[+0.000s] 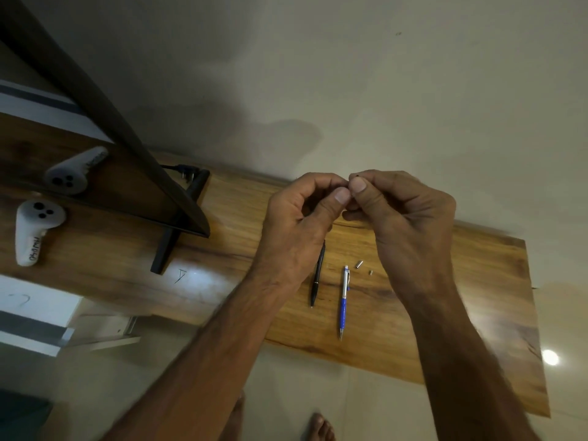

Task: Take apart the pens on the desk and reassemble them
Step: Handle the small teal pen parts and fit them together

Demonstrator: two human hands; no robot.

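Wooden desk (477,313) carries two pens side by side, tips toward the near edge: a black pen (318,275), its far end hidden under the left wrist, and a blue pen (343,303) to its right, apart from it. Two metal bits (359,265) lie on the wood just right of the blue pen's far end.

Both hands are raised above the far part of the desk, fingertips meeting. The left hand (305,211) and right hand (401,211) have their fingers curled and pinch a small part (358,176) between thumbs and forefingers; only a dark speck of it shows, too small to tell what it is.

Far left, a white controller (35,227) rests beside a dark stand (165,246).
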